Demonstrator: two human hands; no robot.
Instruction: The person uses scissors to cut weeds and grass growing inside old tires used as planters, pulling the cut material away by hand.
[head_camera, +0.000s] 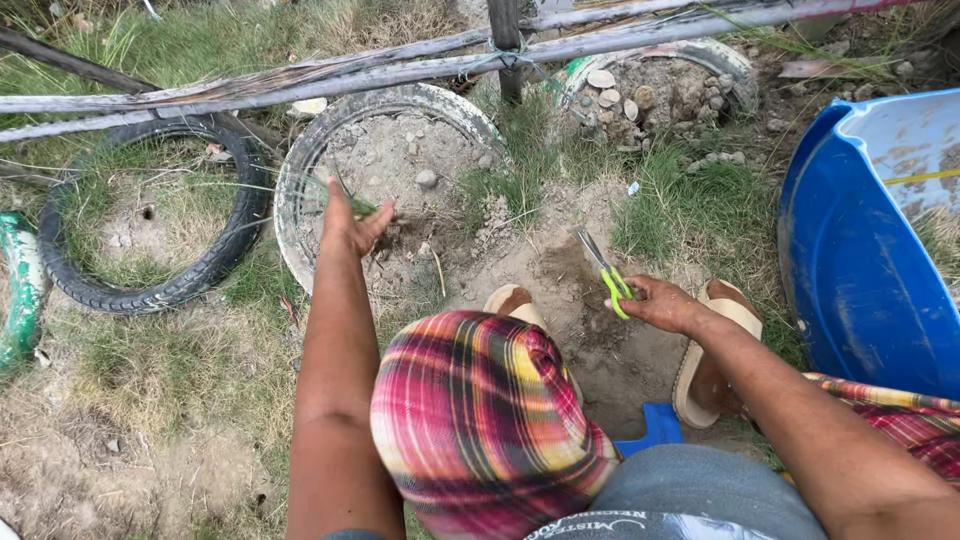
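Grass (365, 207) blades pinched in the left hand (350, 225) at 11 o'clock, right hand (660, 303) clamped on scissors (608, 272); bare soil nearby, tufts left at 1 o'clock

blue tub (850, 270): cut off by right edge
green tyre (18, 290): cut off at left edge
scissors (607, 275): handles partly hidden in right hand (660, 302)

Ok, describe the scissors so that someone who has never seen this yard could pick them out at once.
Start at the big blue tub on the right and move left across the grass to the bare dirt patch. There the right hand grips the scissors, blades pointing up and away. Their bright yellow-green handles stand out from the brown soil around them.
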